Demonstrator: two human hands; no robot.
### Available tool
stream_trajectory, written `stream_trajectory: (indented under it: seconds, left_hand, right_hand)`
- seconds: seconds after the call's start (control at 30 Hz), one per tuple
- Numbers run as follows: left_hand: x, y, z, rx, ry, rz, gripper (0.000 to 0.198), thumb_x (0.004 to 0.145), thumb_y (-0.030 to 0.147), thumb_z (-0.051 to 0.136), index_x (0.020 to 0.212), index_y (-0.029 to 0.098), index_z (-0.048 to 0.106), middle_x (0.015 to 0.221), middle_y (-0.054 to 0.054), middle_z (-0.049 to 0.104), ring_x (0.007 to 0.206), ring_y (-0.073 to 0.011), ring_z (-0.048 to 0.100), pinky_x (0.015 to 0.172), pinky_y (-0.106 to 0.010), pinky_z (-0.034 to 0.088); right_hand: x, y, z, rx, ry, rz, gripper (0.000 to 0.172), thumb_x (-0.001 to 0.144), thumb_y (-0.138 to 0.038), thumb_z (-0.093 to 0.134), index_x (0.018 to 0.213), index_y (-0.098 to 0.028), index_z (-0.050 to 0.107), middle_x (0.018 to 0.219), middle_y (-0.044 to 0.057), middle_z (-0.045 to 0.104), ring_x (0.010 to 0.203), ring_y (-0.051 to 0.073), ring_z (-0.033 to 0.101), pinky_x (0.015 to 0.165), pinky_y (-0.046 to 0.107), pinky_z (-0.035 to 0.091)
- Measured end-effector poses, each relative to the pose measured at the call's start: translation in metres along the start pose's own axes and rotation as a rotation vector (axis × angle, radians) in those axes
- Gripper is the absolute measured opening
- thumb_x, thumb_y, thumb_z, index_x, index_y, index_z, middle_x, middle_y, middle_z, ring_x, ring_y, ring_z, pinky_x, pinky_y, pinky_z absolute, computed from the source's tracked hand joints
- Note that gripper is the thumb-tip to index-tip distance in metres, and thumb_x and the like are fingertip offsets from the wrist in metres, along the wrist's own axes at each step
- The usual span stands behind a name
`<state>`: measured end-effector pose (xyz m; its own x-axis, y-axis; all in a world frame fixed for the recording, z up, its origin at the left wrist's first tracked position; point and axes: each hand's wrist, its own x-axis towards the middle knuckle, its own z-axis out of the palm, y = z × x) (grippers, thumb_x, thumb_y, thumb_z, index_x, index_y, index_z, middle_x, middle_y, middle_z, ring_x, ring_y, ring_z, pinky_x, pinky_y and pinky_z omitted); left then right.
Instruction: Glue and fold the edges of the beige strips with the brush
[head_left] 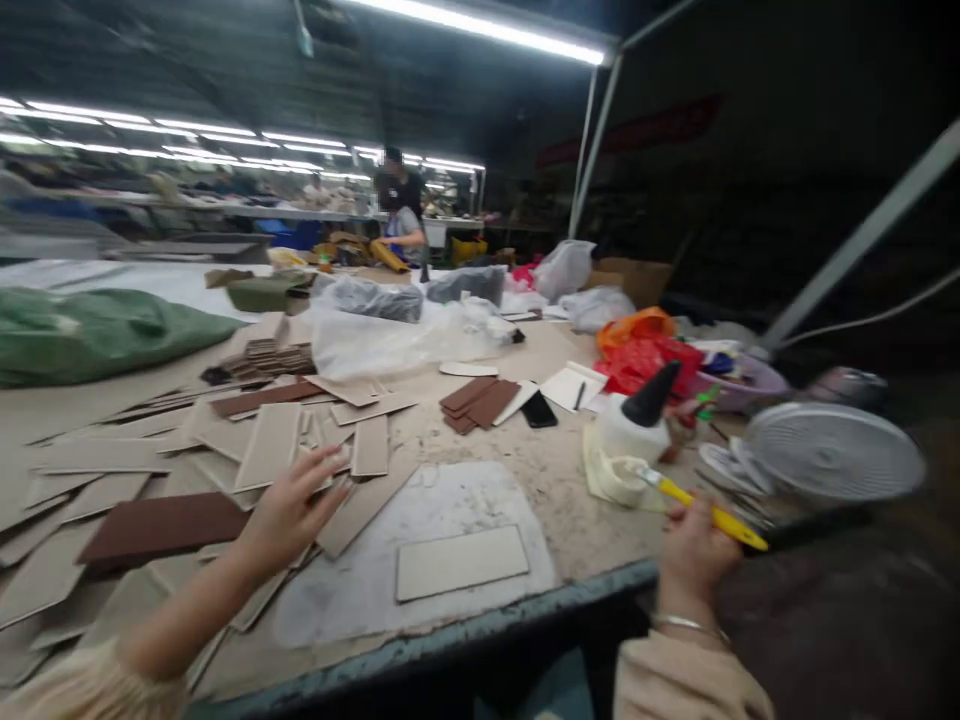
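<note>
My left hand (289,510) reaches out over a spread of beige cardboard strips (270,445), its fingers stretched and resting on them, holding nothing. A brown strip (161,525) lies just left of it. My right hand (694,555) is closed on a yellow-handled brush (705,510), whose tip rests in a small white glue tub (619,478). A white glue bottle with a black cone cap (637,420) stands behind the tub. A single pale rectangular card (461,562) lies on a glue-stained white mat (420,560) near the table's front edge.
A stack of brown pieces (480,400), a black phone (538,410) and a notepad (574,385) lie mid-table. Plastic bags (420,335), a green sack (90,335) and red bags (649,355) sit farther back. A round fan (832,450) stands at right. Another person (401,215) works far behind.
</note>
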<state>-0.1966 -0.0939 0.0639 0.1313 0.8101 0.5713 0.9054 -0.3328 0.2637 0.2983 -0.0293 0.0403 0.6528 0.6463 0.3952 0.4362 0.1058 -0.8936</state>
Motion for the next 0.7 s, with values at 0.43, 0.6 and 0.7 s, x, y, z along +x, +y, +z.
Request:
stream_trajectory:
  seconds: [0.43, 0.6, 0.7]
  left_hand:
    - [-0.072, 0.064, 0.038, -0.192, -0.410, 0.309, 0.034, 0.089, 0.018, 0.051, 0.120, 0.026, 0.060, 0.115, -0.008, 0.064, 0.107, -0.0210, 0.059, 0.093, -0.031, 0.052]
    - [-0.074, 0.070, 0.038, -0.277, -0.434, 0.257, 0.029, 0.091, 0.013, 0.046, 0.113, 0.022, 0.062, 0.110, -0.010, 0.063, 0.102, -0.0196, 0.057, 0.091, -0.033, 0.051]
    - [-0.077, 0.072, 0.040, -0.300, -0.381, 0.243, 0.023, 0.092, 0.016, 0.048, 0.107, 0.020, 0.065, 0.103, -0.010, 0.065, 0.097, -0.0190, 0.058, 0.087, -0.032, 0.051]
  right_hand:
    - [0.013, 0.014, -0.004, -0.391, 0.056, -0.047, 0.047, 0.083, -0.052, 0.040, 0.051, -0.020, 0.054, 0.054, 0.010, 0.058, 0.067, 0.027, 0.058, 0.064, 0.037, 0.039]
    - [0.007, 0.007, -0.018, -0.393, 0.114, -0.016, 0.037, 0.085, -0.043, 0.044, 0.058, -0.021, 0.056, 0.052, 0.005, 0.054, 0.062, 0.025, 0.056, 0.061, 0.038, 0.040]
    - [-0.009, -0.008, -0.012, -0.018, 0.114, 0.034, 0.021, 0.082, -0.040, 0.054, 0.076, -0.021, 0.061, 0.056, 0.000, 0.051, 0.049, 0.017, 0.048, 0.051, 0.034, 0.037]
